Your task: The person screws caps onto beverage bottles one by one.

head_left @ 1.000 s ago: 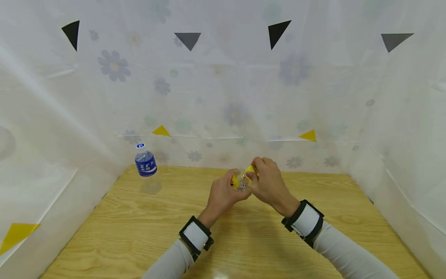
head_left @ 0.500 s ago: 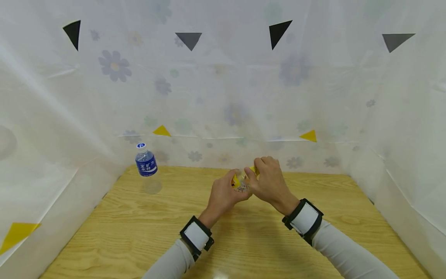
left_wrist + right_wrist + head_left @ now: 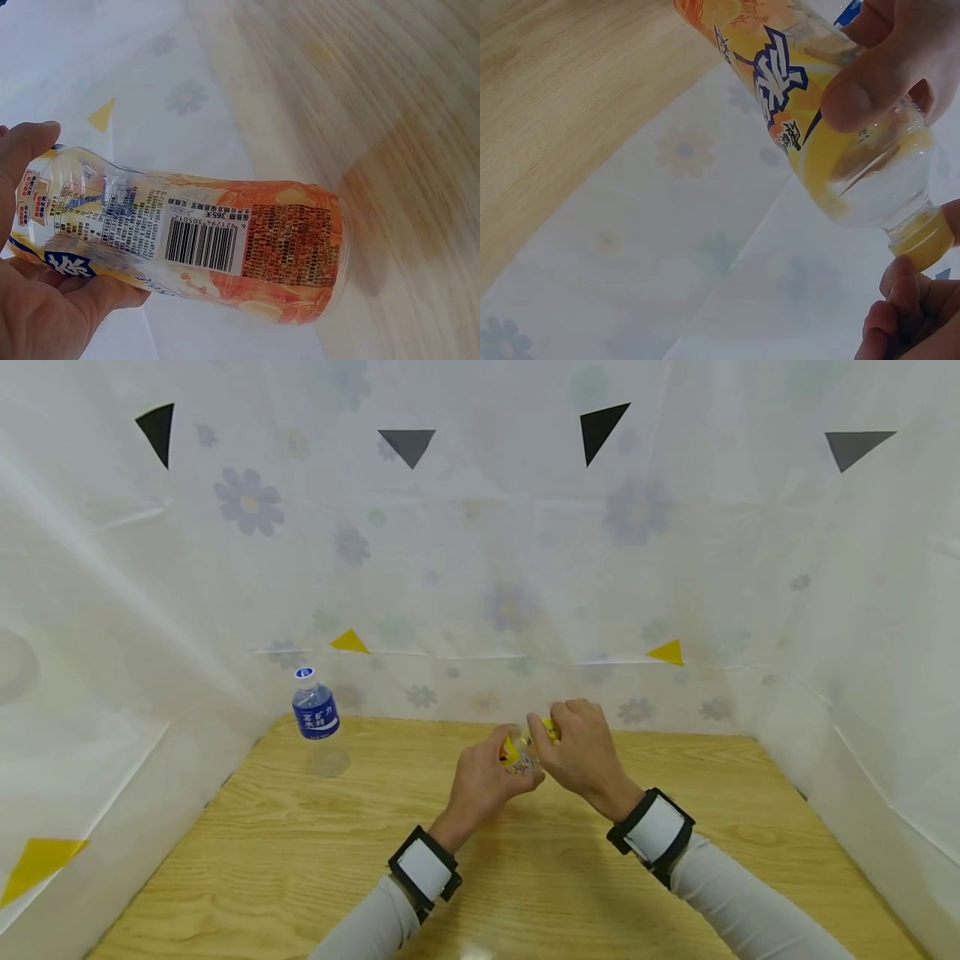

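My left hand (image 3: 483, 772) grips a clear plastic drink bottle (image 3: 217, 240) with an orange and yellow label, fingers and thumb wrapped round its upper body. The bottle looks drained, and its base is near the wooden table in the left wrist view. My right hand (image 3: 581, 752) pinches the yellow cap (image 3: 922, 240) between thumb and fingers. That cap sits at the bottle's neck (image 3: 907, 219). In the head view the two hands hide much of the bottle.
A second clear bottle (image 3: 315, 714) with a blue label and white cap stands at the table's back left. White flowered sheeting (image 3: 480, 568) encloses the wooden table (image 3: 300, 860) at the back and both sides.
My right thumb has shifted up and left across the yellow cap, and the right hand has turned slightly. My left hand keeps its grip on the bottle in nearly the same place.
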{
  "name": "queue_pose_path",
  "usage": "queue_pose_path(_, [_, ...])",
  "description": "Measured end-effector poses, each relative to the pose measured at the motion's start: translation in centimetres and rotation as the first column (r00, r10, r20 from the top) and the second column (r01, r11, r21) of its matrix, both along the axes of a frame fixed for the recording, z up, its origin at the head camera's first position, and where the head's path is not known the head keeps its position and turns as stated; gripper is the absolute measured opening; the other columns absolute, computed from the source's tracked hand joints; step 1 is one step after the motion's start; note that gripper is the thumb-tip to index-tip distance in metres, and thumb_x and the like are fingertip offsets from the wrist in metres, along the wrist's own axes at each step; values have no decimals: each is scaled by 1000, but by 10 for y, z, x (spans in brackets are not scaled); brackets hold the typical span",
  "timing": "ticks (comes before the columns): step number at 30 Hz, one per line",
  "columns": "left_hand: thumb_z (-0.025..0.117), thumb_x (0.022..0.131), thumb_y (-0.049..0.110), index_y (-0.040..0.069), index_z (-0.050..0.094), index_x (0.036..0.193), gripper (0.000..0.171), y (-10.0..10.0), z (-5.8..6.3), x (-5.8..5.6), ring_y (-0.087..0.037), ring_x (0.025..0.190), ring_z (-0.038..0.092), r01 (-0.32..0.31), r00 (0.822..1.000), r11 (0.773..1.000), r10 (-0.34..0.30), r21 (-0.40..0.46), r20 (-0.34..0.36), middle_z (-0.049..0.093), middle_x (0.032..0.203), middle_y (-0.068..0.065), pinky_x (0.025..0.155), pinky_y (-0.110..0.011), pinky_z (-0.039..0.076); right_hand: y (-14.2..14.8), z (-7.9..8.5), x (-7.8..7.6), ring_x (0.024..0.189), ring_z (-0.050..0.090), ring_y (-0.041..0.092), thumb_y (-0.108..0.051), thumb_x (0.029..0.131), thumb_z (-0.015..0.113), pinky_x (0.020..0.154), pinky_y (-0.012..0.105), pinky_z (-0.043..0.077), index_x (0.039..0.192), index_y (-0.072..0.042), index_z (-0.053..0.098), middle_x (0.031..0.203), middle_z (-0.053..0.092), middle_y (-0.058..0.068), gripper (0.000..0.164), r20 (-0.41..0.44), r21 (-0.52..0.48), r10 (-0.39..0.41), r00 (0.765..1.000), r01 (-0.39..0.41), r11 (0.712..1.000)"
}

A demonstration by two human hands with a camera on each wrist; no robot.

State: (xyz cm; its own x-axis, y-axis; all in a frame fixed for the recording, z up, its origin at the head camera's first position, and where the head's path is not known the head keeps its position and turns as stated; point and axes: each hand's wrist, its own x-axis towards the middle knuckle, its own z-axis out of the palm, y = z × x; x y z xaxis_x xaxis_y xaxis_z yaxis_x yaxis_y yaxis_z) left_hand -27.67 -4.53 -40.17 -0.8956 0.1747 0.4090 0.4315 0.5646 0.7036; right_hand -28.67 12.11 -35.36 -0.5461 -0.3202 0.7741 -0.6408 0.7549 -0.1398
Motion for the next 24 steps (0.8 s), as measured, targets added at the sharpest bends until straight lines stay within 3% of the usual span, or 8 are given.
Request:
queue_pose_path(4, [85,80,36,15,61,134,63,-1,0,0,-8,72,63,10,1000,1000,-10,14,2,70,93,-2,57,-22,51,1,2,1,55,28,16,-23,94,69,66,36,28,59,-14,36,56,26,-5,50,27,-4,4,1000,-4,1000])
queue_pose_path(8, [84,80,36,16,61,133,61,-2,1,1,-8,72,63,19,1000,999,-20,27,18,70,92,-1,57,-23,51,2,5,7,59,36,19,-31,97,69,67,37,32,64,-9,47,59,37,0,45,136,5,-23,990,23,1000])
queue_pose_path(11, [84,80,36,18,61,133,61,-2,1,2,-9,74,64,22,999,999,-22,23,23,70,94,-2,58,-23,52,2,8,14,75,52,27,-42,97,68,74,42,41,90,-2,64,77,57,8,41,253,8,-45,966,45,999])
queue_pose_path(14, [85,80,36,19,61,133,61,-3,0,1,-11,77,66,17,1000,1000,-17,6,9,71,97,-3,60,-22,52,2,12,21,104,59,37,-45,96,67,88,52,47,125,-1,62,107,67,16,53,352,6,-46,935,47,999])
queue_pose_path(18, [86,79,36,16,61,132,62,-3,-1,1,-13,78,68,13,1000,1000,-13,0,-14,73,98,-4,61,-23,53,2,17,29,123,55,43,-32,98,67,98,62,46,141,-5,55,130,63,21,53,420,7,-18,907,16,1000])
queue_pose_path(24, [85,80,35,14,61,134,63,-2,-1,0,-11,75,67,18,1000,1000,-18,8,-23,73,98,-4,60,-22,52,1,21,35,128,53,42,-13,98,64,96,59,49,141,-3,55,138,59,21,45,461,-15,46,886,-44,999])
